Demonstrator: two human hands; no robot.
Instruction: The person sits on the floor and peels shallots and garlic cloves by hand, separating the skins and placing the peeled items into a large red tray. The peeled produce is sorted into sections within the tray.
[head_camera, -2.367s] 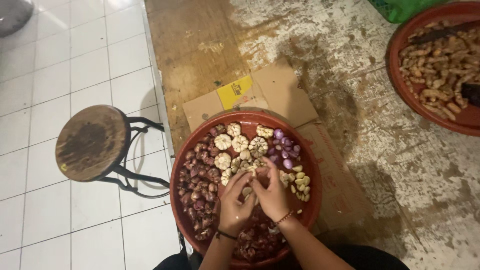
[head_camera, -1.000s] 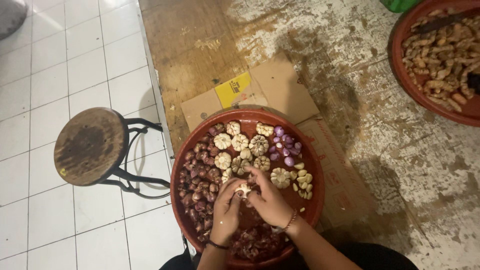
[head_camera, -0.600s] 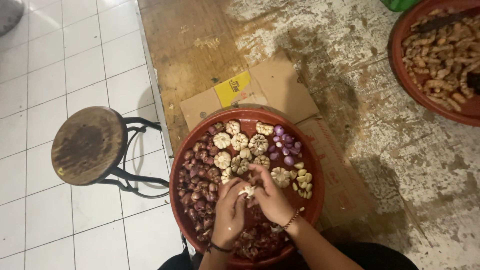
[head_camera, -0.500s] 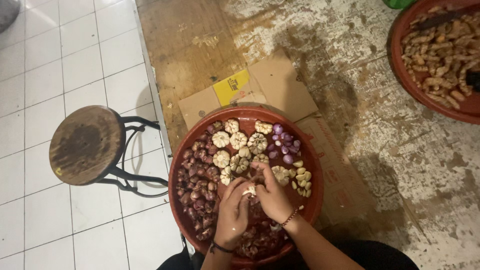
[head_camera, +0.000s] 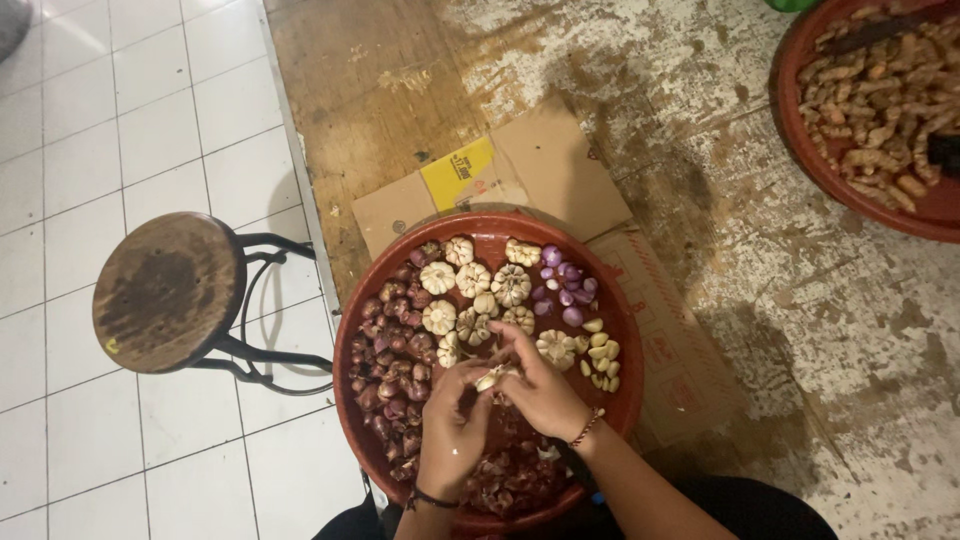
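Note:
A round red-brown tray (head_camera: 628, 330) sits in front of me, holding whole garlic bulbs (head_camera: 478, 285), unpeeled shallots (head_camera: 390, 365) on its left, peeled purple shallots (head_camera: 563, 283) and loose garlic cloves (head_camera: 600, 362) on its right. My left hand (head_camera: 452, 432) and my right hand (head_camera: 540, 385) meet over the tray's middle. Both pinch a small pale garlic piece (head_camera: 490, 378) between their fingertips. Reddish skins (head_camera: 505, 478) lie in the tray's near part, below my wrists.
Flattened cardboard (head_camera: 540, 165) lies under the tray on a worn wooden platform (head_camera: 760, 260). A second red tray (head_camera: 800, 120) of brownish roots stands at the top right. A round wooden stool (head_camera: 165, 290) on black metal legs stands on white floor tiles to the left.
Both hands have stayed over the tray's middle, fingers working on the small garlic piece. The view has shifted slightly; nothing else in the tray has moved.

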